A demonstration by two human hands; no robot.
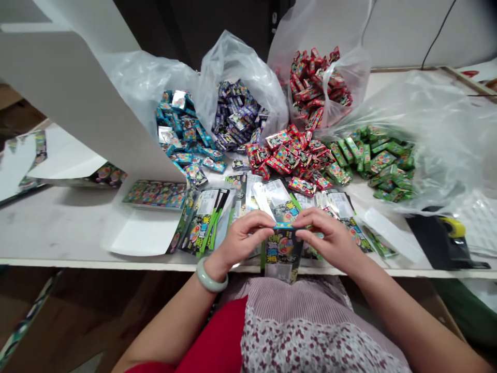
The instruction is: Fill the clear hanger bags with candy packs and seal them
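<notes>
A black printed pouch (284, 254) hangs upright over the table's front edge. My left hand (248, 233) pinches its upper left corner between thumb and fingers, and a pale bangle circles that wrist. The upper right corner is pinched by my right hand (324, 235). A narrow blue strip (283, 226), perhaps a small blue packet, shows along the pouch's mouth between my fingertips; I cannot tell how deep it sits. More flat black and green pouches (200, 228) lie left of my hands, with others (355, 233) to the right.
Clear plastic bags spill small blue packets (186, 127), purple packets (236, 114), red packets (287, 155) and green packets (388, 160). A white open carton (143, 243) holding a row of printed packs stands left. A yellow tape dispenser (452, 228) lies at right.
</notes>
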